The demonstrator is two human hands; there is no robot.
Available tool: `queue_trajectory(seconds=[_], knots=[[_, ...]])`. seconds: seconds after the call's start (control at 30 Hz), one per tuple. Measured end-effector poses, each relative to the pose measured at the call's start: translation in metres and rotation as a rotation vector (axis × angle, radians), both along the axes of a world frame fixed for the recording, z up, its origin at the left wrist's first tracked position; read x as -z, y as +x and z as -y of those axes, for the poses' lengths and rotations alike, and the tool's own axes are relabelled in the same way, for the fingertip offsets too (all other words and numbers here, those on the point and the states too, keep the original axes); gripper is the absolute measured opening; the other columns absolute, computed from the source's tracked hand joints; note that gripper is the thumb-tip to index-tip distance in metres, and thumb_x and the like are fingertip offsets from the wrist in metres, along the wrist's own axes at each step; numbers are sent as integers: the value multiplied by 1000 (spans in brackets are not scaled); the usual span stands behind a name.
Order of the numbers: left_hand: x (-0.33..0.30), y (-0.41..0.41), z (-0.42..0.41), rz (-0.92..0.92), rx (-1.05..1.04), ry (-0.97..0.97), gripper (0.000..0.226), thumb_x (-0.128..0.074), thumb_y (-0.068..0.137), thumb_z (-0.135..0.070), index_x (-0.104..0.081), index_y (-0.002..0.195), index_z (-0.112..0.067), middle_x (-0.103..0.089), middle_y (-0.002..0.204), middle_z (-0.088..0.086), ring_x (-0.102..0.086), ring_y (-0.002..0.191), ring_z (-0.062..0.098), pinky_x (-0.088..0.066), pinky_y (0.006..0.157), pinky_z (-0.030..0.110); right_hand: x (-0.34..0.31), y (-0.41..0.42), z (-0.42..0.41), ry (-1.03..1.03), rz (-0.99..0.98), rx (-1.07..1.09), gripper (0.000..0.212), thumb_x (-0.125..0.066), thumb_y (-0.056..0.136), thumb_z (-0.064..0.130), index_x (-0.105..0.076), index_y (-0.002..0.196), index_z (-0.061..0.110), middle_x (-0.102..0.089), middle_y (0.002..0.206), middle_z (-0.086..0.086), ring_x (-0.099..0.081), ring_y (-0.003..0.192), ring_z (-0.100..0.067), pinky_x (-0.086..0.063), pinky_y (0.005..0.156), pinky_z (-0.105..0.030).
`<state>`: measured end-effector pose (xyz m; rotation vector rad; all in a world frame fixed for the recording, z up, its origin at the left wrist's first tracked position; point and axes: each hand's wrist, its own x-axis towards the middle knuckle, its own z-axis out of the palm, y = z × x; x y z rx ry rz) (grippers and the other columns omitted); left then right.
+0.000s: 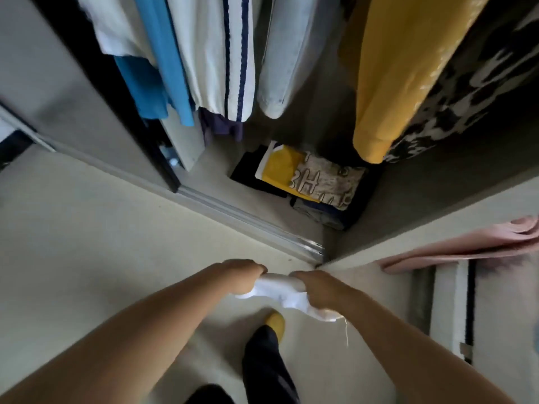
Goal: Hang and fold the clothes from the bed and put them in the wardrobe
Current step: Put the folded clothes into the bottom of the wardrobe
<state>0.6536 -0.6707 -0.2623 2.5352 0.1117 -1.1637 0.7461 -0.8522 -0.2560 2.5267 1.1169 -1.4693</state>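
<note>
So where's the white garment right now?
Low in the head view, the white garment is gripped between the left hand and right hand, above the floor before the wardrobe.

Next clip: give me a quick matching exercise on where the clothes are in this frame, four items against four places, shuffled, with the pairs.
Things:
1. white cloth
2. yellow garment
3. folded pile
4. pink fabric

Places:
A. on the wardrobe floor
B. gripped between the left hand and right hand
C. at the right edge, outside the wardrobe
D. hanging inside the wardrobe

Pairs: 1-B, 2-D, 3-A, 4-C
</note>
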Motion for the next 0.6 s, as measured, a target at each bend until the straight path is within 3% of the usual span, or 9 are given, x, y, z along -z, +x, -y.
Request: queue_trajectory(seconds=[0.13,0.27,0.33,0.4,0.53,0.6], knots=[[73,66,-39,-9,-25,-12,40,-46,89,-4,-48,126,-16,-58,118,9,-58,104,30,-43,75,33,69,71,-44,0,-8,35,58,-63,87,28,-42,141,27,-54,135,-4,-52,121,-27,-44,99,-37],[115,139,-75,112,50,44,35,-46,92,-10,-47,127,-16,-58,116,9,-59,103,30,-42,70,31,128,142,-75,-13,83,24,54,-47,92,1,-39,144,14,-47,141,-14,-46,128,-31,-38,105,-36],[130,187,-98,207,112,107,33,-49,94,-14,-48,127,-15,-58,116,9,-59,104,30,-43,71,30,141,185,-96,-32,208,-33,47,-43,97,6,-38,144,10,-46,142,-13,-44,129,-28,-33,103,-30],[136,236,-119,313,131,150,34,-50,95,-15,-48,129,-17,-58,120,9,-58,105,29,-48,82,34,136,229,-117,8,346,-28,45,-41,98,9,-38,143,13,-49,139,-13,-47,126,-29,-36,98,-30],[138,319,-143,599,-43,157,43,-40,101,-22,-38,144,-21,-52,134,11,-53,117,30,-44,88,37,121,301,-137,192,635,129,45,-46,97,12,-41,141,19,-53,131,-16,-53,117,-33,-44,87,-38],[150,352,-137,778,-82,216,44,-36,101,-19,-36,146,-19,-47,142,13,-46,127,31,-41,100,42,127,328,-129,288,875,128,47,-53,94,15,-43,140,19,-54,129,-18,-53,115,-40,-48,87,-45]])
